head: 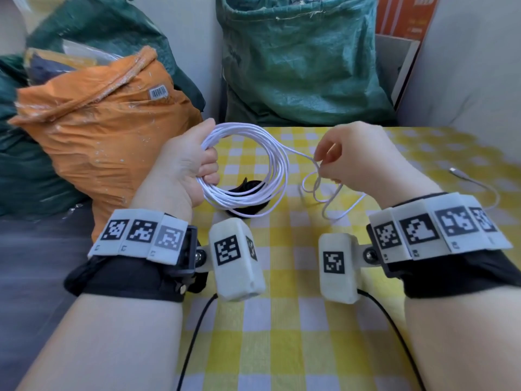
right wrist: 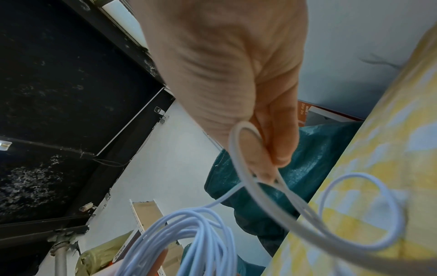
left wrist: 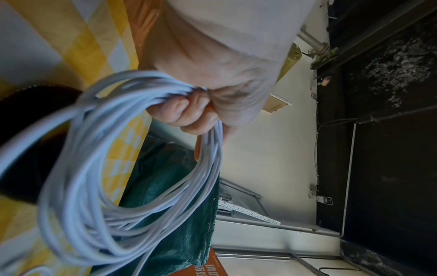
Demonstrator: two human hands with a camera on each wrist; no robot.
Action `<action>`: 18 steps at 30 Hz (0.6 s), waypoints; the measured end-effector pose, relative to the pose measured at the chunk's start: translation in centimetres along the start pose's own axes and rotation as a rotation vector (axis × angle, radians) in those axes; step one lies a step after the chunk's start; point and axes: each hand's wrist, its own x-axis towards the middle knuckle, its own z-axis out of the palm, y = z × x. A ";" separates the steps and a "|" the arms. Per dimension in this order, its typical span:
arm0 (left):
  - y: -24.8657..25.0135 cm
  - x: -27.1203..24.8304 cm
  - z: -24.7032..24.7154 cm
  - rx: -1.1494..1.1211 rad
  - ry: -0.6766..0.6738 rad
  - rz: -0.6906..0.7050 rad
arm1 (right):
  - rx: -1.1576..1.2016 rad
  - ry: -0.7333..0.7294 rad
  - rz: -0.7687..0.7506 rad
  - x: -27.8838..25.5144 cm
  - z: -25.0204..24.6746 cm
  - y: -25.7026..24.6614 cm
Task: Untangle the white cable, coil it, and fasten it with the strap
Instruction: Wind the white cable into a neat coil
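Gripping white cable (head: 248, 170) coil: left hand (head: 187, 167) | barcode label (head: 158, 92) unreadable

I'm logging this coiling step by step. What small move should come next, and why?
Probably the right hand should carry its pinched stretch of white cable over to the coil that the left hand grips, adding another loop. Slack still trails across the table to the plug, and the black strap lies unused beneath.
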 end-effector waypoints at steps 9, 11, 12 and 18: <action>0.0 -0.2 0.5 -0.010 -0.060 0.012 | -0.249 -0.055 0.020 0.0 0.4 -0.6; -0.1 -0.4 0.8 0.031 -0.074 0.021 | -0.127 0.021 -0.053 -0.2 0.1 -1.2; -0.1 -0.5 0.9 0.049 -0.085 0.026 | -0.010 0.078 -0.095 -0.3 0.0 -1.6; -0.2 -1.1 1.8 0.097 -0.218 0.041 | 0.324 -0.012 -0.166 -0.6 1.2 -3.1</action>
